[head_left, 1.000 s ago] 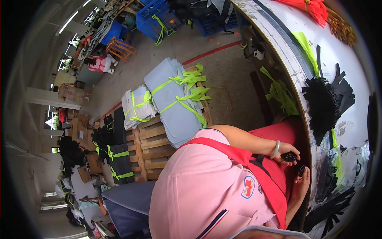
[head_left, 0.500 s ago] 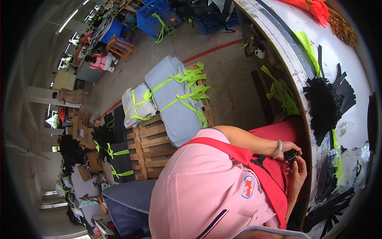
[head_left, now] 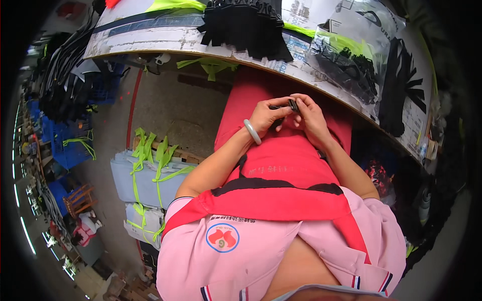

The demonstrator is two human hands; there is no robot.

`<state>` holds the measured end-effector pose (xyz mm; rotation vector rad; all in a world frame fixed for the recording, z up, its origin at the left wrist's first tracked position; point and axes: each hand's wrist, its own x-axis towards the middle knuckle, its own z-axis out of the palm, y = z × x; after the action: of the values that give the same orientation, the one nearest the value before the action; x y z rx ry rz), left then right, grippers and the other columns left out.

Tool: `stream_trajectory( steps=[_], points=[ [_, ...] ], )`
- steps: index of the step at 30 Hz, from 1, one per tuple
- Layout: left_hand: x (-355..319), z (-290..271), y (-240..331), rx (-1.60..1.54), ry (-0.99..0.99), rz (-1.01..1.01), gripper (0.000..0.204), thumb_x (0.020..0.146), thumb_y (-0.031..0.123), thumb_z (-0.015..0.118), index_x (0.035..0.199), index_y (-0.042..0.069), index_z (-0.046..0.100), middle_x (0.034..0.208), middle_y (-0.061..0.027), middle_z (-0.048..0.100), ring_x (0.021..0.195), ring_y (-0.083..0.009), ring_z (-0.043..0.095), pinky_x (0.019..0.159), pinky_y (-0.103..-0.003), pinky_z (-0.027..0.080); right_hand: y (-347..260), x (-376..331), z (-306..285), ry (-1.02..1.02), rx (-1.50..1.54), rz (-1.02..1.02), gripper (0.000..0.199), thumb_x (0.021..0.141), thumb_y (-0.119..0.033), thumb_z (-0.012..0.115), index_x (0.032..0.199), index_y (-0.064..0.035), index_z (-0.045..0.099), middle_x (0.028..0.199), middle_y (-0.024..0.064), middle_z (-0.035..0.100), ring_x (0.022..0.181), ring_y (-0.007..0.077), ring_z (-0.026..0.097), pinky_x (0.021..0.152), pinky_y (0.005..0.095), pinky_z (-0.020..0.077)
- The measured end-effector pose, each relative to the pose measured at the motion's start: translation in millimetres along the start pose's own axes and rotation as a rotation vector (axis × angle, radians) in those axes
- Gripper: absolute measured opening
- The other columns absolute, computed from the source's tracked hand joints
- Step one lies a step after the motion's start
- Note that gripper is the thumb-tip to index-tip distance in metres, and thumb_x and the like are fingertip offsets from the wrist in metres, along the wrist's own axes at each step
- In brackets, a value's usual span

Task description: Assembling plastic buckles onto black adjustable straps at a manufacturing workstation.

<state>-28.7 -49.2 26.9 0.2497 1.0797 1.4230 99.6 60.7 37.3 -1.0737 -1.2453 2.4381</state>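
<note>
Worktable (head_left: 304,10) and lap area: containers above, black fitting (head_left: 294,105) at the fingertips

Table surface: white, scuffed, curved by the lens along its front edge. A clear plastic bag (head_left: 381,62) lies on its right half; it appears to contain black pieces, although glare and folds obscure their form. A neon-green strip (head_left: 296,29) runs up to the bag. Black fringed bundle (head_left: 246,30): left of the bag. Black strips (head_left: 394,95): right of the bag.

Floor, left side: a blue crate (head_left: 63,155) stands with neon-green ties (head_left: 83,144) at its upper right; its interior is too small to read. Nearer the person, light blue sheets (head_left: 123,175) are stacked and bound with green strips.

Hand position: both hands are above the red apron (head_left: 286,148), just below the table edge. Left hand (head_left: 268,116), wearing a pale bangle (head_left: 252,132): fingers curled around dark parts (head_left: 275,107), largely covered. Right hand (head_left: 310,118): thumb and forefinger pinch the black fitting. The fitting lies between the fingertips of the two hands, near the left thumb.
</note>
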Motion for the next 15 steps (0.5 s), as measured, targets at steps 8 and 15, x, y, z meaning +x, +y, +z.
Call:
stream_trajectory(
  steps=[8,15],
  points=[
    [11.6,20.6,-8.8,0.169,-0.028,0.092,0.031,0.085,0.006,0.067,0.115,0.004,0.064,0.087,-0.0012,0.061,0.062,-0.0068,0.055,0.043,-0.020,0.042,-7.1,-8.2,-20.3,-0.007,0.087,0.022,0.021,0.098,-0.018,0.048,0.113,-0.0043,0.054,0.076,-0.0009,0.056,0.055,0.0033,0.047,0.049,0.0185,0.0436],
    [22.2,24.9,-5.2,0.309,-0.028,0.042,0.011,0.086,0.007,0.066,0.094,0.001,0.067,0.072,-0.0010,0.058,0.053,-0.0069,0.052,0.044,-0.021,0.042,1.3,-5.3,-37.7,0.005,-0.197,-0.033,0.021,0.095,-0.019,0.051,0.111,-0.0063,0.056,0.077,-0.0019,0.058,0.057,0.0046,0.052,0.049,0.0212,0.0453]
  ],
)
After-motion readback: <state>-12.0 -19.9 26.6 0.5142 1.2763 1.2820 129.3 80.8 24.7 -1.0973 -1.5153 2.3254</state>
